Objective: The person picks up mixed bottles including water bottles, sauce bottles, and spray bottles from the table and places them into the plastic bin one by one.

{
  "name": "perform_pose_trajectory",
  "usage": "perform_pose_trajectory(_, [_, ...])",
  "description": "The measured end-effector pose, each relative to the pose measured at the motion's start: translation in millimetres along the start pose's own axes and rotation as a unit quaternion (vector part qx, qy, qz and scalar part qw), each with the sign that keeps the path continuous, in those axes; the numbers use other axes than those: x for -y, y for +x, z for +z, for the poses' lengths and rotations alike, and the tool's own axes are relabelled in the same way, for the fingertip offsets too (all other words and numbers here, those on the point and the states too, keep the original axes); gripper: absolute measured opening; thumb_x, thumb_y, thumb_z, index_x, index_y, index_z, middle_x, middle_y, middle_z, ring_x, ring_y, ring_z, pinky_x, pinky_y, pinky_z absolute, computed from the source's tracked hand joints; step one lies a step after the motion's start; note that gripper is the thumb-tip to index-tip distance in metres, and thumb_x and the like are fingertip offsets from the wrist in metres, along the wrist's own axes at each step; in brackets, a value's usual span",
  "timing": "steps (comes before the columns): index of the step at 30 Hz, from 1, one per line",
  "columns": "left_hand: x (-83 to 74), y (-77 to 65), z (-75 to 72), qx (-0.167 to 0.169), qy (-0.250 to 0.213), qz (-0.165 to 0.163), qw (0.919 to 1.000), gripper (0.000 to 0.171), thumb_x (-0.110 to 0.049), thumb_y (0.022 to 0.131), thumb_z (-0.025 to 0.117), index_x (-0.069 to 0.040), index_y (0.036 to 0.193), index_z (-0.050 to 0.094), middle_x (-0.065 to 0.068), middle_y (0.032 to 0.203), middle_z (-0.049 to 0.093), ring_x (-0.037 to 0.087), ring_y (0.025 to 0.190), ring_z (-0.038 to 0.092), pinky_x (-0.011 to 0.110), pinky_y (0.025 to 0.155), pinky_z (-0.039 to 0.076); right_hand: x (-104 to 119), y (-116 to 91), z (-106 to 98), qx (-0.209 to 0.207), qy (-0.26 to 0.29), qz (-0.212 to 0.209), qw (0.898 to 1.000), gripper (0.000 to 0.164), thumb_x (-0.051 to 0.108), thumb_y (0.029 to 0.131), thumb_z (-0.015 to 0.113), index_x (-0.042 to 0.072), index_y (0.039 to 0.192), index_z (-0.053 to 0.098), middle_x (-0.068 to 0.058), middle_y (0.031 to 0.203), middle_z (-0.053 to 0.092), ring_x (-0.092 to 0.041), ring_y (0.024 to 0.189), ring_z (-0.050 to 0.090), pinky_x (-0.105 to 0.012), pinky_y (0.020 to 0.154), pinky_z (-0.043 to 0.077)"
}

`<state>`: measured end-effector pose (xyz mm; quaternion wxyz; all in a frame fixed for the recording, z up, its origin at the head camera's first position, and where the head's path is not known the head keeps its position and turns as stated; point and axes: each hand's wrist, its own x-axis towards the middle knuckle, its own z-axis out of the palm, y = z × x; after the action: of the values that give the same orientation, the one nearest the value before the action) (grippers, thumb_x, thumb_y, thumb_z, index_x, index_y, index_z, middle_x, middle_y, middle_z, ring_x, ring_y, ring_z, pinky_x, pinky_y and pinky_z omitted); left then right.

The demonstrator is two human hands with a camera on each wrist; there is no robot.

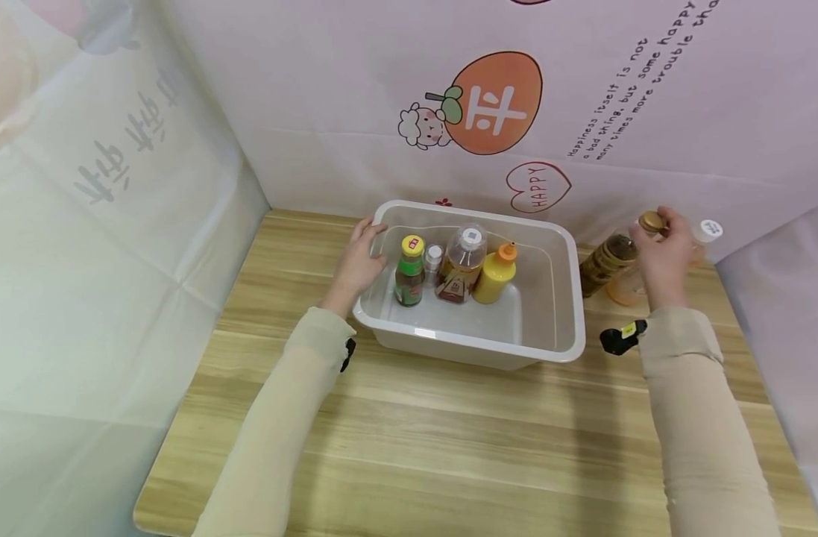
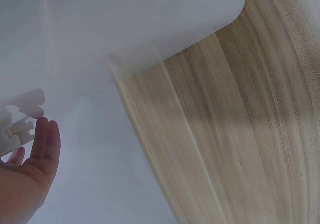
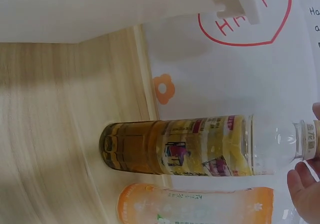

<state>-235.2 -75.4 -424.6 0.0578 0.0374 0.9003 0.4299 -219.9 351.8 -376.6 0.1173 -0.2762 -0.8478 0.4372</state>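
In the head view my left hand grips the left rim of a whitish plastic bin, fingers at the edge. Inside the bin stand a green bottle with a yellow cap, a small clear-capped jar, a brown-liquid bottle with a white cap and a yellow squeeze bottle. To the right of the bin, my right hand pinches the gold-brown cap of a bottle of amber liquid. That bottle stands upright, its base at the wooden table.
An orange-and-clear bottle with a white cap stands close beside the amber one, partly behind my right hand. Printed cloth hangs behind the wooden table and at both sides.
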Motion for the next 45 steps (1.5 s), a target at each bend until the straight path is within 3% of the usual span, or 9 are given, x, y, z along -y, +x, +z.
perform_pose_trajectory(8, [-0.1, -1.0, -0.2, 0.001, -0.006, 0.001, 1.0, 0.064, -0.001, 0.084, 0.059, -0.013, 0.144, 0.041, 0.005, 0.16, 0.018, 0.036, 0.142, 0.031, 0.051, 0.114, 0.035, -4.6, 0.2, 3.8, -0.019, 0.032, -0.011, 0.999, 0.055, 0.027, 0.092, 0.056, 0.02, 0.144, 0.04, 0.016, 0.132, 0.044, 0.003, 0.107, 0.039, -0.013, 0.091, 0.037])
perform_pose_trajectory(19, [0.6, -0.6, -0.7, -0.002, -0.01, 0.005, 0.9999, 0.064, 0.0, 0.083, 0.059, -0.012, 0.143, 0.042, 0.004, 0.161, 0.018, 0.035, 0.143, 0.029, 0.051, 0.115, 0.034, -9.0, -1.0, 6.7, -0.018, 0.008, -0.009, 1.0, 0.054, 0.026, 0.092, 0.057, 0.028, 0.143, 0.038, 0.009, 0.131, 0.046, 0.002, 0.106, 0.04, -0.017, 0.095, 0.038])
perform_pose_trajectory(27, [-0.9, -1.0, -0.2, 0.002, -0.013, 0.0, 0.9999, 0.063, 0.001, 0.084, 0.057, -0.012, 0.144, 0.041, 0.004, 0.161, 0.018, 0.035, 0.144, 0.029, 0.05, 0.115, 0.033, -14.5, -6.2, 13.5, -0.064, 0.026, -0.049, 0.996, 0.052, 0.021, 0.088, 0.063, 0.023, 0.137, 0.047, 0.013, 0.118, 0.049, 0.005, 0.092, 0.037, -0.015, 0.085, 0.034])
perform_pose_trajectory(33, [-3.0, -2.3, -2.2, 0.002, -0.014, -0.001, 0.9999, 0.063, 0.001, 0.084, 0.057, -0.012, 0.144, 0.041, 0.003, 0.161, 0.018, 0.035, 0.144, 0.029, 0.05, 0.116, 0.033, -14.4, -8.0, 14.3, -0.049, 0.012, -0.067, 0.996, 0.054, 0.017, 0.088, 0.063, 0.021, 0.138, 0.046, 0.009, 0.121, 0.05, 0.004, 0.093, 0.038, -0.016, 0.083, 0.034])
perform_pose_trajectory(39, [0.4, -0.3, -0.6, 0.003, -0.014, 0.002, 0.9999, 0.064, 0.001, 0.083, 0.058, -0.011, 0.144, 0.04, 0.006, 0.161, 0.017, 0.035, 0.144, 0.028, 0.05, 0.115, 0.034, -14.1, -7.3, 13.0, -0.035, 0.009, -0.042, 0.998, 0.054, 0.019, 0.087, 0.065, 0.027, 0.137, 0.047, 0.008, 0.127, 0.051, 0.005, 0.095, 0.039, -0.016, 0.086, 0.036])
perform_pose_trajectory(45, [-0.6, -1.0, -1.1, 0.001, -0.016, 0.004, 0.9999, 0.064, 0.001, 0.083, 0.059, -0.011, 0.144, 0.04, 0.005, 0.161, 0.016, 0.035, 0.144, 0.027, 0.051, 0.115, 0.034, -12.7, -12.5, 3.1, -0.018, -0.007, -0.04, 0.999, 0.055, 0.021, 0.086, 0.067, 0.024, 0.136, 0.048, 0.022, 0.103, 0.045, 0.005, 0.089, 0.039, -0.014, 0.078, 0.038])
